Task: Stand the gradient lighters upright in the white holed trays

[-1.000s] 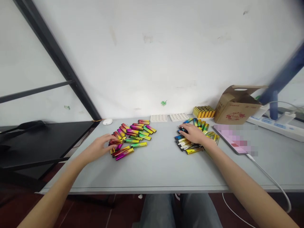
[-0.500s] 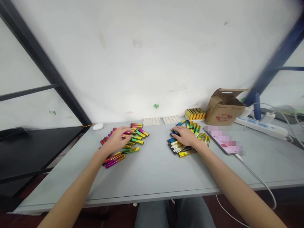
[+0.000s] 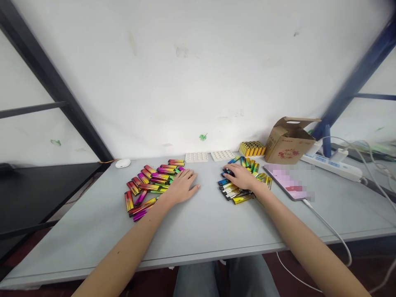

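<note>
A loose pile of shiny gradient disposable lighters (image 3: 148,181) lies on the grey table (image 3: 93,235), left of centre. My left hand (image 3: 181,187) rests flat with its fingers apart, touching the pile's right edge and holding nothing. A second pile of similar lighters (image 3: 230,190) lies right of centre. My right hand (image 3: 241,177) is curved over it, with its fingertips on a dark blue lighter (image 3: 227,173). The palm and fingers hide much of this pile.
Two white dimpled trays (image 3: 196,157) stand at the back, by a block of upright yellow lighters (image 3: 251,148) and a cardboard box (image 3: 286,142). A phone (image 3: 287,181) with a blurred screen and cable lies right. A power strip (image 3: 331,166) sits beyond.
My left hand has moved right, off the top of the left pile, to its edge. That pile now looks spread wider. My right hand stays in place, and the view has shifted slightly.
</note>
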Tool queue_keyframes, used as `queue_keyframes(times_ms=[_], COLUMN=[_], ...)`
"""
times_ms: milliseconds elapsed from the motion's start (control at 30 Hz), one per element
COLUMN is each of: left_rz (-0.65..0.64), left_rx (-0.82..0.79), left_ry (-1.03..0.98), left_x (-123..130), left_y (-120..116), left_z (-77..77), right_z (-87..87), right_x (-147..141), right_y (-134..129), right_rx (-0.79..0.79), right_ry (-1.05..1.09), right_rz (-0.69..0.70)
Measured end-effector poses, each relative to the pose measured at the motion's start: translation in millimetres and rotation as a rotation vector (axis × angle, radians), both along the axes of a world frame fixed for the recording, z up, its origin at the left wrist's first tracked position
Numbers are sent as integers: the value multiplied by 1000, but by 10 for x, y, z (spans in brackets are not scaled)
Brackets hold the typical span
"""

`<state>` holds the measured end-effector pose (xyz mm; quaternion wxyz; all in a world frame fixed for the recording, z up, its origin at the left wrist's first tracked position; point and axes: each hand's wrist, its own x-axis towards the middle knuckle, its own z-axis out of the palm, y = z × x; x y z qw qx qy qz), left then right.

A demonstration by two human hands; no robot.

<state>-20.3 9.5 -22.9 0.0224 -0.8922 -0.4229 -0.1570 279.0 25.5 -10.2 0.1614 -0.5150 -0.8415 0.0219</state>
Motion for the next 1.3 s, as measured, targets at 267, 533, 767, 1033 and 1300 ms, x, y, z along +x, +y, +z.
queue_keyframes(times_ms=[267, 533, 767, 1033, 1300], left_rz=[-12, -51, -47, -12, 52], left_rx=[49, 43, 62, 19, -116], left_ry=[-20, -50, -63, -76, -181], left_x=[-68, -99, -103, -96, -57], left_y=[16, 49, 48, 16, -67], left_z=[6, 52, 44, 63, 124], right_z=[0, 202, 150, 143, 146], right_x=[63, -299, -960, -920, -621], right_y=[26, 86, 453, 271, -179], right_rx=[64, 79, -76, -123, -19], right_ry=[74, 138, -68, -112, -38], right_rz=[17, 15, 54, 37, 94])
